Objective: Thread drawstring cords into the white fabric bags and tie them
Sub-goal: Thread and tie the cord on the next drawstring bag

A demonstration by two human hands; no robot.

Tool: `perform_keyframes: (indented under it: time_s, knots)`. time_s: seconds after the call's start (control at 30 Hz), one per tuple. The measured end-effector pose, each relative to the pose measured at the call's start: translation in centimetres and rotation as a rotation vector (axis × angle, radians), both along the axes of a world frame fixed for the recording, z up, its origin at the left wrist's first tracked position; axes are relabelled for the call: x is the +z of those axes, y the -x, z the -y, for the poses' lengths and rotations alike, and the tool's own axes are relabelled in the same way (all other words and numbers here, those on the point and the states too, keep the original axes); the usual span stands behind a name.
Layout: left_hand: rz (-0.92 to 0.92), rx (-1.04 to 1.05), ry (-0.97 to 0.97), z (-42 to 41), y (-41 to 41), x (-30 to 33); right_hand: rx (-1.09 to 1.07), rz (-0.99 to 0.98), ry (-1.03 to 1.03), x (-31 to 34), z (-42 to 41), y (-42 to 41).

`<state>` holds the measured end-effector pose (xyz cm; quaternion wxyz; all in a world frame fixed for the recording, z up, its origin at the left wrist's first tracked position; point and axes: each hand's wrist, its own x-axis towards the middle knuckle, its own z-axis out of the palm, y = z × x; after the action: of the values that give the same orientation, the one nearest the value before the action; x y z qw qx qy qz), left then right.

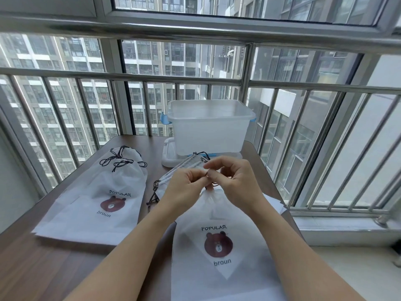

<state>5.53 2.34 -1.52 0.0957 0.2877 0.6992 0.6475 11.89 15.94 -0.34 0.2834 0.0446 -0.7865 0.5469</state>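
Nearest the camera, a white fabric bag (225,257) printed with a brown bear lies flat on the wooden desk (43,268), its lower edge cut off by the frame. Its gathered mouth is lifted to where the two hands meet. The cloth looks thin, light and limp, so it probably slumps and creases wherever it is not held; the puckered neck just under the fingers seems the sensible place to hold it.

The left hand (186,183) and the right hand (234,177) are together above that neck, fingers curled and pinching a thin dark drawstring cord (213,184). The cord looks slack and fine, likely to slip from a loose pinch, so it is best taken close to its ends. The fingers cover most of it; whether a knot has formed cannot be told.

To the left lie finished bags (104,192) with tied cords. Behind the hands, a heap of further bags (173,177) is partly hidden, their number unclear. Farther off stands a translucent plastic storage box (208,127) on its lid, before the balcony railing (303,88).
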Motion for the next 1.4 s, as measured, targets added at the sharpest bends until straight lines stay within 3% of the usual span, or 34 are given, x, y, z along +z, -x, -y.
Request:
perform_keyframes:
  time_s: [0.2, 0.4, 0.53, 0.83, 1.0, 1.17, 1.3, 1.4]
  knots:
    - [0.209, 0.065, -0.173, -0.1, 0.5, 0.3, -0.008, 0.014, 0.097, 0.2, -0.8, 0.0]
    - [0.310, 0.034, -0.237, -0.1, 0.7, 0.3, 0.074, 0.214, 0.271, 0.1, -1.0, -0.3]
    - [0.336, 0.021, -0.259, 0.1, 0.8, 0.4, 0.048, 0.326, 0.302, -0.4, -1.2, 0.1]
    - [0.346, -0.064, -0.260, 0.2, 0.8, 0.2, 0.071, 0.361, 0.424, -0.9, -1.1, 0.3]
    - [0.071, -0.040, -0.186, 0.2, 0.1, -0.3, 0.076, 0.357, 0.481, -1.1, -1.0, 0.4]
    - [0.130, 0.032, -0.313, -0.1, 0.5, -0.4, 0.182, 0.382, 0.477, -0.8, -1.5, 0.2]
    - [0.029, 0.025, -0.264, -0.1, 0.6, -0.4, 0.134, 0.387, 0.352, -0.4, -2.5, -0.1]
    - [-0.035, 0.016, -0.213, 0.1, 0.9, -0.6, 0.140, 0.417, 0.416, -0.5, -2.7, 0.0]
